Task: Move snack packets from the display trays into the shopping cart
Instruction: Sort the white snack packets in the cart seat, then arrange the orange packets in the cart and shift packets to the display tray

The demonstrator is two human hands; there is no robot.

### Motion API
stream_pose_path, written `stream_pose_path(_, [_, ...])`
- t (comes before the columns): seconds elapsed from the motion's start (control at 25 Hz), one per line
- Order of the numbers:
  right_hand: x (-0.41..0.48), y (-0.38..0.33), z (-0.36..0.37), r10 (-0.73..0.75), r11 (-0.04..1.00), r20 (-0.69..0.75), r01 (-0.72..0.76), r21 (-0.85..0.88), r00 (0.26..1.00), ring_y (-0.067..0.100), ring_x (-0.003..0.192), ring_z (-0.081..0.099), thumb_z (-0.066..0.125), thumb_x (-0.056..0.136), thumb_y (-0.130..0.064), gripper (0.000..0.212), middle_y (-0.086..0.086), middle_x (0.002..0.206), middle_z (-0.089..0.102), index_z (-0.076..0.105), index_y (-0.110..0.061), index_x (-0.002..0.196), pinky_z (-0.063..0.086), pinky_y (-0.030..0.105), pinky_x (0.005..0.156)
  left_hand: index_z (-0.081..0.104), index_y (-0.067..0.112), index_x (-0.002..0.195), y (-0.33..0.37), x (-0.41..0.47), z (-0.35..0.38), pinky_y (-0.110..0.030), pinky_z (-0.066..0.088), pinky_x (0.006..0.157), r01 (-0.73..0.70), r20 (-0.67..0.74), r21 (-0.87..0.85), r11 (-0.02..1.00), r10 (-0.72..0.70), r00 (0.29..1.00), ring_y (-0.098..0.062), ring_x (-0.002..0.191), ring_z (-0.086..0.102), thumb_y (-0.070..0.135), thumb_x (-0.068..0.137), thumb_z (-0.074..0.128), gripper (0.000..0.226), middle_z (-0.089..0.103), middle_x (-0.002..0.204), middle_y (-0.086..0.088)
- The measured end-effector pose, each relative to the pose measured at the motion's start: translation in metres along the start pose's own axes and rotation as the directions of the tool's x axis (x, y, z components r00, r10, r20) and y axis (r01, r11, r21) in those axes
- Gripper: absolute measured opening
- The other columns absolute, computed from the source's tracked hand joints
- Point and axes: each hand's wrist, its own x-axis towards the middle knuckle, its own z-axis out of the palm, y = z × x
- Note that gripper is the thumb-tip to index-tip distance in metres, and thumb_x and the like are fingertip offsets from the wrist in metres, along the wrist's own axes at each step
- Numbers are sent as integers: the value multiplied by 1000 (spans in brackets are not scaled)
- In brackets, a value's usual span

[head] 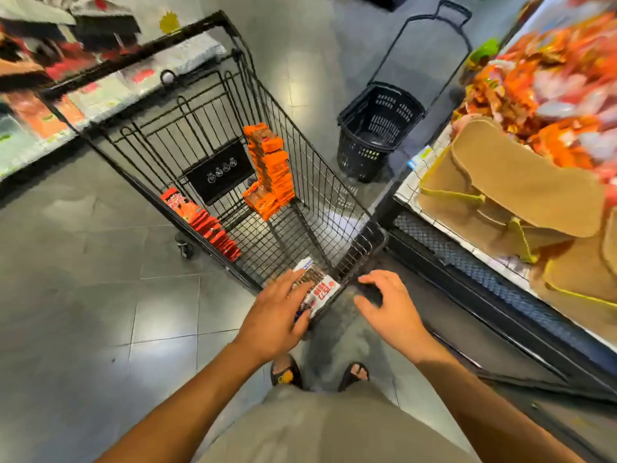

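Snack packets (322, 290), white with red print, lie at the shopping cart's (362, 243) near end in the left hand's (277, 315) grip, long axis running along its fingers, away from the wrist. Those fingers hide their left half, and the print is blurred. Right hand (390, 309) hovers just beside them, loosely spread, holding nothing.

Shopping cart (317, 168), black wire. Holds:
- white packet (320, 290) at the near end, gripped by the left hand (277, 315)
- red packets (203, 222), in a row beyond the grip and to its left
- orange packets (270, 168), stacked straight beyond it

Grey tile floor (83, 279). Bears the cart and a black basket (364, 152), well beyond the grip to its right.
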Motion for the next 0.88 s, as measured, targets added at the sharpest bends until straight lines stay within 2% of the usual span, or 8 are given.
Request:
stream_pose_path(0.24, [-113, 71, -24, 211, 973, -245, -180, 142, 946, 22, 123, 52, 66, 77, -39, 42, 4, 123, 54, 68, -18, 113, 33, 27, 108, 44, 23, 151, 88, 11, 42, -48, 32, 122, -293, 162, 50, 955, 282, 946, -28, 153, 29, 48, 98, 45, 59, 32, 165, -6])
stream_pose_path(0.32, [-155, 100, -31, 291, 950, -271, -243, 197, 918, 22, 125, 51, 66, 77, -41, 44, 4, 127, 51, 67, -19, 115, 33, 28, 109, 48, 21, 148, 125, 10, 59, -47, 35, 120, -372, 197, 63, 926, 354, 914, -29, 150, 33, 48, 97, 43, 58, 36, 163, -8])
stream_pose_path(0.4, [-205, 135, -37, 349, 928, -314, -280, 244, 883, 22, 126, 50, 63, 78, -49, 48, -2, 127, 48, 65, -22, 117, 36, 35, 111, 48, 21, 147, 169, 4, 80, -46, 37, 119, -445, 238, 73, 893, 418, 877, -30, 150, 34, 49, 96, 41, 59, 36, 163, -7])
stream_pose_path(0.52, [-276, 181, -46, 422, 898, -346, -334, 286, 838, 17, 127, 50, 58, 76, -56, 52, -6, 130, 49, 64, -28, 119, 40, 38, 111, 46, 22, 150, 237, -13, 115, -48, 36, 120, -511, 280, 60, 857, 477, 833, -30, 152, 31, 52, 97, 39, 61, 30, 166, -5])
stream_pose_path(0.68, [-369, 233, -68, 493, 862, -404, -369, 348, 770, 12, 132, 45, 69, 80, -41, 43, -7, 134, 49, 66, -29, 121, 36, 32, 113, 46, 24, 149, 333, -38, 161, -45, 31, 123, -613, 310, 22, 790, 577, 755, -29, 152, 30, 52, 97, 40, 59, 28, 167, -3])
stream_pose_path(0.88, [-441, 274, -107, 533, 842, -518, -357, 405, 669, 4, 124, 50, 66, 78, -43, 36, -18, 126, 48, 67, -33, 113, 39, 35, 110, 46, 25, 150, 434, -48, 195, -38, 26, 124, -704, 326, -42, 709, 676, 661, -24, 154, 27, 52, 98, 38, 60, 29, 166, 0])
